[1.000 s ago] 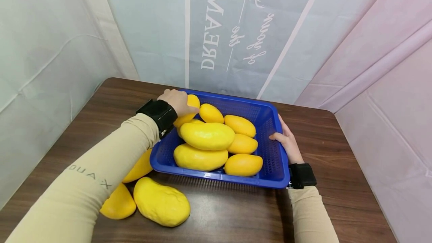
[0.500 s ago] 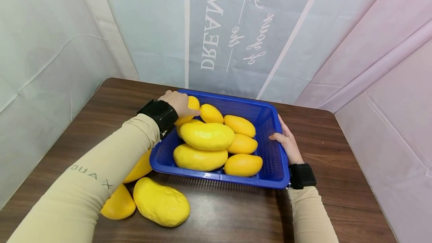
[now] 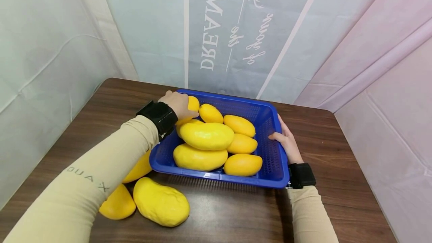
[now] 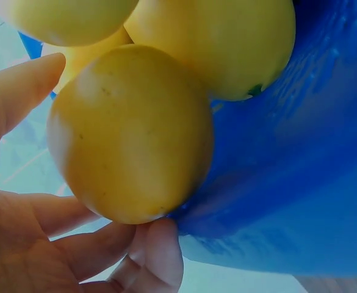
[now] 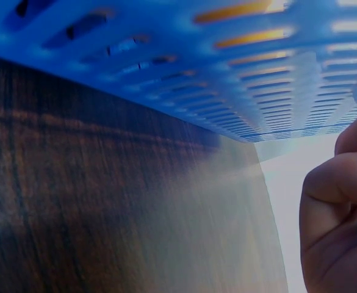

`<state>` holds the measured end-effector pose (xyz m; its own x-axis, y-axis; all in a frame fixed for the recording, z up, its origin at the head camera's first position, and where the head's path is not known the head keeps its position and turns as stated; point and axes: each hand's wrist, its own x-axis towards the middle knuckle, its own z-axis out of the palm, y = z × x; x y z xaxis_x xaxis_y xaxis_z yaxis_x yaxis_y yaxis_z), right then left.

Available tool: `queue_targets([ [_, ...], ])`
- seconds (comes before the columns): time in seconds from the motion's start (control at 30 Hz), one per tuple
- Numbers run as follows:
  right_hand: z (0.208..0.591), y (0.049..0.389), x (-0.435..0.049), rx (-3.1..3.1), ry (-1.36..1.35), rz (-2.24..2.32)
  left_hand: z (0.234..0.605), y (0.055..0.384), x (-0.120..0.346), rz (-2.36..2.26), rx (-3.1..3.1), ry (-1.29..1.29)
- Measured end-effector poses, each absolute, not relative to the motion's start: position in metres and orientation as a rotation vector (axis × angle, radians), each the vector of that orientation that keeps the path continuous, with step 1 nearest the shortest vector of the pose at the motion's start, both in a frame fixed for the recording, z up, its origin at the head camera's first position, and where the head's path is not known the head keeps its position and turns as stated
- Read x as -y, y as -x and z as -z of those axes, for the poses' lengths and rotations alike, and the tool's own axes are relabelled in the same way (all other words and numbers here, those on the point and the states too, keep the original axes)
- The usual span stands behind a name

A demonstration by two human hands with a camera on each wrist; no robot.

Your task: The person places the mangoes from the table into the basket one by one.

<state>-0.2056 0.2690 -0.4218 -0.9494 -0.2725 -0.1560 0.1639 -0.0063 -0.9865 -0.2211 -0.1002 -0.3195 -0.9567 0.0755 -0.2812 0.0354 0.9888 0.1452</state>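
A blue perforated plastic basket [image 3: 269,151] holds several orange-yellow mangoes and large bright-yellow oblong fruits. At its far left corner my left hand [image 3: 176,104] grips a mango [image 4: 132,137], the thumb on one side and curled fingers on the other. In the left wrist view, the fingertips [image 4: 163,244] overlap the blue wall. My right hand [image 3: 287,141] holds the basket's right rim, its thumb over the inside and the fingers outside. Two large yellow fruits [image 3: 207,136] are stacked at the basket's left front; smaller mangoes [image 3: 243,165] lie to their right.
Outside the basket, at the front left, lie a wrinkled large yellow fruit [image 3: 162,201] and mangoes [image 3: 118,202], partly hidden by my left sleeve. The dark wooden table [image 3: 233,216] is bounded by a printed cloth [image 3: 158,29] behind and pale cloths at both sides.
My left hand and wrist have shifted very slightly down against the mango since the earliest frame. The basket, the fruits and my right hand stay in place.
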Motion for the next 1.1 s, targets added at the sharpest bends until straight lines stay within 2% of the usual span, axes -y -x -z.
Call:
queue_targets([
  [0.43,0.422,0.202,-0.270,-1.983,0.111,2.028,0.324,0.220,0.112,-0.234,-2.898,-0.277],
  [1.1,0.420,0.204,-0.268,-1.967,0.116,2.033,0.315,0.178,0.138,-0.408,-2.961,-0.348],
])
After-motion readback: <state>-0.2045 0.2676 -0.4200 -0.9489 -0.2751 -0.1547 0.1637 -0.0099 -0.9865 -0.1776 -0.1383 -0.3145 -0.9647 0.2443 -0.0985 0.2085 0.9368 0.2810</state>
